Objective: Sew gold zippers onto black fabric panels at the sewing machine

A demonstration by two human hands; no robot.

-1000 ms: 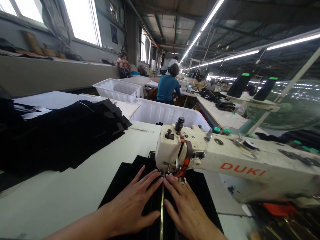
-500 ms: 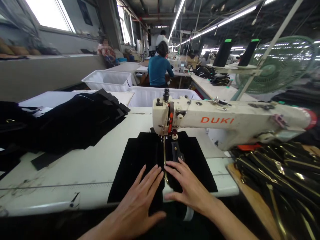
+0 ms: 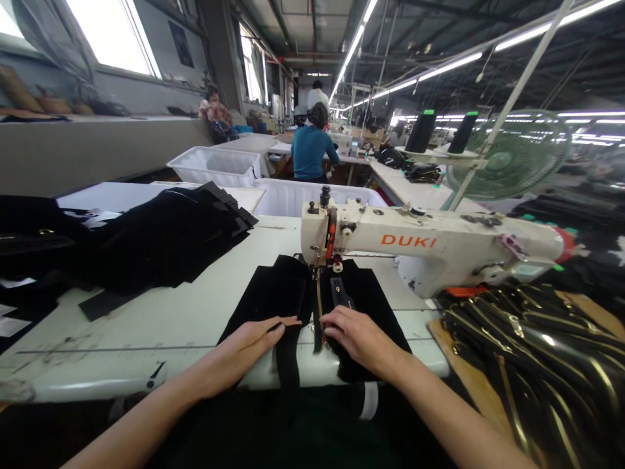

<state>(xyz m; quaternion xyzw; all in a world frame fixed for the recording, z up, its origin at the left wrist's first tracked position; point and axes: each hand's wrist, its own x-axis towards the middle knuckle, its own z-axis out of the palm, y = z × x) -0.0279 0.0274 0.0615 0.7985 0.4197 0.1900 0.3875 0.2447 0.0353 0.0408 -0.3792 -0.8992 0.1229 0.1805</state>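
Both hands have shifted from lying flat: in the head view, the left hand (image 3: 254, 339), nearly closed, now pinches the cloth (image 3: 276, 290) near its front edge; the right hand (image 3: 354, 329) curls beside the zip (image 3: 319, 293), grip unclear. Cloth and zip reach under the machine (image 3: 361, 228). Seemingly they are being aligned; next calls for matched edges.

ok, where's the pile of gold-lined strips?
Lower right in the head view: the pile of gold-lined strips lies on a brown board, right of the right hand and below the right end of the sewing machine.
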